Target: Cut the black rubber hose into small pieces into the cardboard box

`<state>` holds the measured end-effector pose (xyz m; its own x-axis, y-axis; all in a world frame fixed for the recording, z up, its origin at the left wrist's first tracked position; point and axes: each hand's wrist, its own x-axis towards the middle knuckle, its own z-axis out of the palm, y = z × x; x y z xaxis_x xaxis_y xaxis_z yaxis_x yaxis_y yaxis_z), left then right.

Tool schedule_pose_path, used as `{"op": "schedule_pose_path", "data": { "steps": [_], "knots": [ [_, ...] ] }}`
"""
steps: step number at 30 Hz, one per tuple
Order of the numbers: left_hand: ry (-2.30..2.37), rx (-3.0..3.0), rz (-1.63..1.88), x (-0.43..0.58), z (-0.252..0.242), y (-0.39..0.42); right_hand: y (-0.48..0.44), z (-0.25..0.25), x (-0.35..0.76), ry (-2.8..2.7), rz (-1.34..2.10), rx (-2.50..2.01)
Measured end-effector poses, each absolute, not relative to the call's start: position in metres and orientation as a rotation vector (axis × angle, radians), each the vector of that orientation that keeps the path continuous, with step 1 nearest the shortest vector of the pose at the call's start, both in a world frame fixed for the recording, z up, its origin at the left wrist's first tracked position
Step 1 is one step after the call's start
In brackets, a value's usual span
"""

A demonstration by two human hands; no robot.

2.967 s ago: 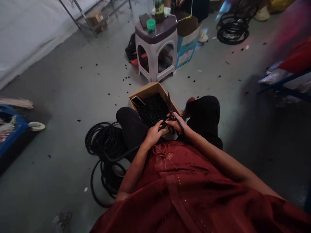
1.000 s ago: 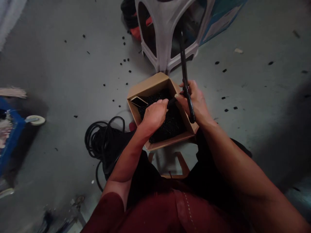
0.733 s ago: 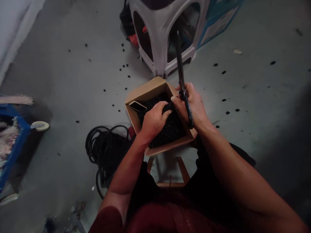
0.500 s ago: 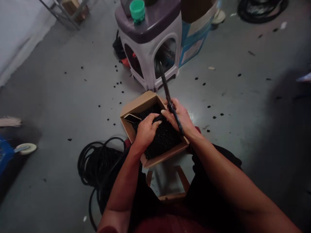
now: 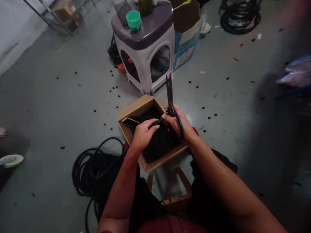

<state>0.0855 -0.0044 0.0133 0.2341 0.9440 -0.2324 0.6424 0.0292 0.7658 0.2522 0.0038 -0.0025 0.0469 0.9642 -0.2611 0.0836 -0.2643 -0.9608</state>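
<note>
A short length of black rubber cable [image 5: 155, 123] runs across the gap between the two hands, just above a heap of chopped black cable pieces [image 5: 159, 147]. Its near part disappears under the curled fingers of the left hand [image 5: 143, 136], which is closed around it and rests just over the heap. The far end reaches the right hand [image 5: 173, 121], touching the fingers there. That hand is closed firmly around the loops of a pair of long black steel shears [image 5: 169, 92], which stand nearly upright with their blades pointing away from the person and slightly parted.

The heap fills a low, open cardboard box [image 5: 165, 158], and a smartphone [image 5: 130, 122] lies tilted against the box's far left corner. The box sits on the person's lap, over a small wooden frame [image 5: 186, 191].

A large coil of black cable [image 5: 89, 171] lies on the grey concrete floor [image 5: 60, 97] beside the left knee, and loose black bits are scattered around the box. Ahead stands a white plastic stool with a purple top [image 5: 145, 42], carrying a bottle with a green cap [image 5: 133, 19]. Just beside it is a blue and white carton [image 5: 186, 48].
</note>
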Motion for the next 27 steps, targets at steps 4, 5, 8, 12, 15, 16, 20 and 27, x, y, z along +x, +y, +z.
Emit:
{"op": "schedule_pose_path", "data": {
  "steps": [4,5,8,12,15,16,20,27],
  "knots": [
    [1.450,1.625,0.391,0.089,0.020,-0.002,-0.001,0.007,0.251,-1.094,1.330,-1.439],
    [1.463,1.668,0.359,0.090,0.023,0.000,0.000,0.007,0.251,-1.088,1.324,-1.436],
    [1.541,1.819,0.258,0.098,0.026,0.008,0.004,0.007,0.256,-1.118,1.276,-1.467],
    [1.609,1.840,0.233,0.110,0.019,0.014,0.010,0.007,0.268,-1.173,1.172,-1.534],
    [1.573,1.761,0.358,0.112,0.015,0.013,0.012,0.010,0.273,-1.113,1.201,-1.539],
    [1.549,1.720,0.397,0.111,0.015,0.013,0.012,0.011,0.273,-1.083,1.236,-1.531],
    [1.469,1.656,0.498,0.106,0.018,0.008,0.010,0.013,0.271,-0.996,1.316,-1.491],
    [1.505,1.547,0.599,0.092,0.023,0.014,0.006,0.004,0.273,-0.952,1.391,-1.483]
  ]
}}
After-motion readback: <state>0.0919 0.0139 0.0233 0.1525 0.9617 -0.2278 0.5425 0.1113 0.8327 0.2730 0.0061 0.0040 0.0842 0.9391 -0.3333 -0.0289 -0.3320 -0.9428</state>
